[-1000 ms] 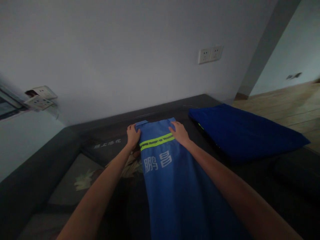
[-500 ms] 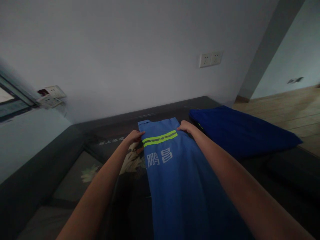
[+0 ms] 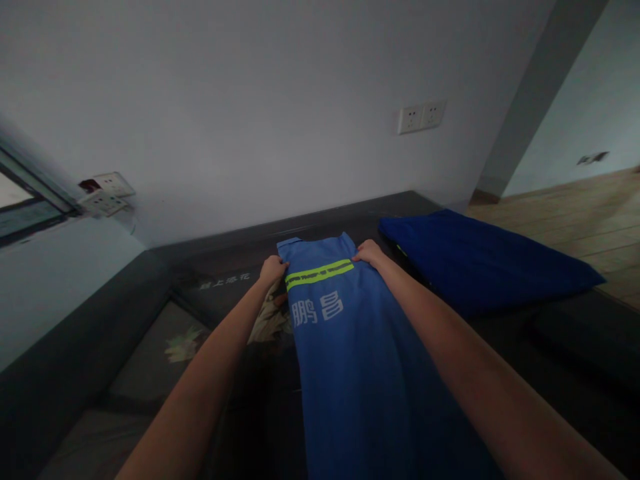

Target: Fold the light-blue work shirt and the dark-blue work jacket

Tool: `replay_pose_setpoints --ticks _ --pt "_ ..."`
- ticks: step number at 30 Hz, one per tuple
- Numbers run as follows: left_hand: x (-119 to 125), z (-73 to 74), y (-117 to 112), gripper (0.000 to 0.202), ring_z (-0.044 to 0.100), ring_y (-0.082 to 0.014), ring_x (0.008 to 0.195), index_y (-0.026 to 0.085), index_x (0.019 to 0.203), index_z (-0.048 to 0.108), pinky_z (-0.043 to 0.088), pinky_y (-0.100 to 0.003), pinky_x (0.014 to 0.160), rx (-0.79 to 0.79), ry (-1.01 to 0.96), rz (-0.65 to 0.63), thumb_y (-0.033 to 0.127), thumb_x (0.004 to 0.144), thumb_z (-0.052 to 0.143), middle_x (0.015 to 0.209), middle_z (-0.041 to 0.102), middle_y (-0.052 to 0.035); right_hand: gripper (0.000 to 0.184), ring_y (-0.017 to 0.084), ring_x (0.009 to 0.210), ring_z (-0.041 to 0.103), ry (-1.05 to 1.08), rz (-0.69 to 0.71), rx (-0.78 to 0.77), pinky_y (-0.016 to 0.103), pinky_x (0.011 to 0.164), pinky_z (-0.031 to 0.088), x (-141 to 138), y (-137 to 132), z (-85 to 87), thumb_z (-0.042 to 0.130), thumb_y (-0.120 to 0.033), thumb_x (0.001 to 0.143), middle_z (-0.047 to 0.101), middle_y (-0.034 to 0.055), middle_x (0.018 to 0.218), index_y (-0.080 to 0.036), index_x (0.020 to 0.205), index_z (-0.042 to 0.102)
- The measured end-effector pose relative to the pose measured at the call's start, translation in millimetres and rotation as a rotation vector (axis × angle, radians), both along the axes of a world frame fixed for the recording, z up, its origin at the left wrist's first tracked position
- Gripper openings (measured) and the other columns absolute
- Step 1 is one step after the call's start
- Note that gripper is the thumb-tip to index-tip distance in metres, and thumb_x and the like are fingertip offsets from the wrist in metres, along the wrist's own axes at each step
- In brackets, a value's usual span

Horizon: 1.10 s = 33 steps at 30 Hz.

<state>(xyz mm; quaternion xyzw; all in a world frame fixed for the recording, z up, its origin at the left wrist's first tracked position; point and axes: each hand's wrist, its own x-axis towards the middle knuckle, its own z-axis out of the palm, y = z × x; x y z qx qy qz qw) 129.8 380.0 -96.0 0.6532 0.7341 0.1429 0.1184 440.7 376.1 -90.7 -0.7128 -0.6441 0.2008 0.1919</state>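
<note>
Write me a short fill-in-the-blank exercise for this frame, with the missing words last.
1. The bare left hand and bare right hand grip one light-blue fabric garment, whose narrow stripe is yellow-____.
2. Below that stripe are ____ large pale characters.
3. The flat royal-blue fabric piece lies nearer the ____ hand.

Missing words: green; two; right.

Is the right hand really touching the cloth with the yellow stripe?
Touching. The head view shows the right hand pinching the light blue cloth beside its yellow stripe.
</note>
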Motion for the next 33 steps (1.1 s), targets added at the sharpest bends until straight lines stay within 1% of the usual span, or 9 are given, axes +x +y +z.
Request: replay_pose_setpoints --ticks 4,9,14,16,19,22,27,30,33 --pt "3 0.3 5 0.021 0.064 -0.0253 0.095 0.015 0.08 0.067 0.047 -0.028 0.074 0.037 0.041 0.046 0.033 0.082 0.056 0.094 0.069 -0.0147 0.036 0.023 0.093 0.066 0.019 -0.037 0.036 0.027 0.075 0.048 -8 6 -6.4 0.073 -0.026 0.069 0.071 0.0111 0.098 -0.014 0.103 0.069" --pt "4 0.5 14 0.024 0.065 -0.0267 0.096 0.014 0.092 0.065 0.047 -0.031 0.076 0.048 0.049 0.08 0.034 0.084 0.054 0.101 0.069 -0.0167 0.043 0.024 0.106 0.061 0.036 -0.058 0.116 0.03 0.084 0.046 -18 11 -12.1 0.069 -0.022 0.073 0.066 0.0124 0.114 -0.015 0.114 0.061" --pt "7 4.5 3 0.051 0.059 -0.0296 0.108 0.014 0.13 0.043 0.046 -0.038 0.084 0.12 0.067 0.1 0.03 0.083 0.055 0.119 0.06 -0.02 0.057 0.026 0.11 0.058 0.01 -0.048 0.191 0.034 0.089 0.045 -17 1 -6.7 0.066 -0.023 0.076 0.059 0.0152 0.121 -0.014 0.129 0.047" --pt "16 7.0 -5 0.058 0.051 -0.0317 0.119 0.017 0.138 0.035 0.042 -0.043 0.093 0.264 0.146 0.055 0.023 0.082 0.053 0.13 0.052 -0.0202 0.057 0.028 0.117 0.052 -0.071 -0.018 0.314 0.038 0.092 0.043 -19 -8 -2.1 0.06 -0.023 0.081 0.053 0.0188 0.128 -0.013 0.135 0.042" --pt "36 6.8 -9 0.054 0.041 -0.0297 0.128 0.02 0.136 0.042 0.033 -0.045 0.105 0.434 0.249 -0.153 0.017 0.082 0.047 0.139 0.045 -0.0142 0.051 0.029 0.127 0.042 -0.204 0.16 0.465 0.041 0.101 0.036 -31 -20 0.8 0.052 -0.023 0.087 0.046 0.0187 0.137 -0.013 0.136 0.042" --pt "51 -1.1 4 0.05 0.033 -0.0276 0.134 0.019 0.136 0.045 0.024 -0.045 0.111 0.368 0.226 -0.278 0.021 0.086 0.043 0.144 0.041 -0.0113 0.051 0.029 0.134 0.033 -0.275 0.316 0.422 0.044 0.11 0.025 -44 -27 -6.0 0.047 -0.029 0.091 0.039 0.0183 0.144 -0.01 0.137 0.042" --pt "50 -25.1 33 0.053 0.024 -0.0315 0.139 0.023 0.143 0.035 0.021 -0.053 0.111 0.164 0.138 -0.133 0.035 0.092 0.035 0.151 0.031 -0.0114 0.059 0.029 0.139 0.025 -0.281 0.347 0.203 0.052 0.11 0.021 -48 -24 -25.7 0.029 -0.049 0.096 0.032 0.0181 0.149 -0.012 0.14 0.039" --pt "45 -35.5 39 0.055 0.025 -0.0324 0.139 0.024 0.145 0.033 0.021 -0.052 0.111 0.114 0.139 -0.14 0.04 0.092 0.033 0.152 0.028 -0.0106 0.064 0.03 0.14 0.023 -0.283 0.352 0.173 0.054 0.11 0.019 -45 -22 -30.4 0.021 -0.054 0.095 0.029 0.0162 0.15 -0.014 0.143 0.036" --pt "44 -36.3 37 0.054 0.027 -0.0322 0.138 0.025 0.144 0.035 0.023 -0.051 0.111 0.145 0.145 -0.137 0.041 0.092 0.034 0.151 0.031 -0.0105 0.066 0.029 0.14 0.023 -0.291 0.35 0.193 0.053 0.11 0.019 -45 -23 -30.5 0.019 -0.056 0.095 0.03 0.0156 0.15 -0.014 0.143 0.036"
